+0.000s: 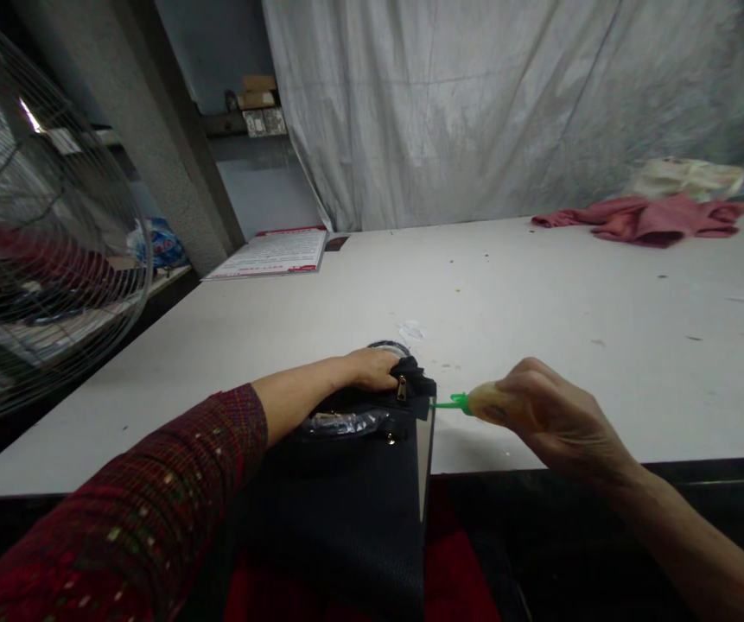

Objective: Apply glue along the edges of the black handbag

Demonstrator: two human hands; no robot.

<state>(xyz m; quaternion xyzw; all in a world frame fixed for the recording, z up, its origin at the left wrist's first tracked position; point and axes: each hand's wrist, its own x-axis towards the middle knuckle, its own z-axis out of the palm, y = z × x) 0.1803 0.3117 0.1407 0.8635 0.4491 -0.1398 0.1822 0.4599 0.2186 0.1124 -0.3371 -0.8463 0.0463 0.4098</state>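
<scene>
Saw black handbag (352, 501) at centre of the near edge of white table (540, 320), lower part hanging in front of red cloth (459, 561). Noted left hand (373, 370) reaching in from near left, grasping the bag's top beside gold zipper pull (402, 387), fingertips hidden among dark folds. Logged red patterned sleeve (170, 484) on that arm. Saw right hand (550, 415) wrapped firmly round yellowish squeeze bottle (488, 403), green nozzle (460, 403) aimed left, tip at the bag's right edge; could not tell contact for certain. Noted pale strip (423, 458) down that same side. Recorded clear plastic on near handle (346, 422), with far handle (391, 347) just beyond left hand. Found printed sheet (274, 252) at far left of table, crumpled pink cloth (657, 218) at far right, pale bundle (686, 178) just behind. Saw grey curtain (449, 112) hanging beyond, wire-guarded fan (41, 242) at left, concrete pillar (157, 130) to its right.
</scene>
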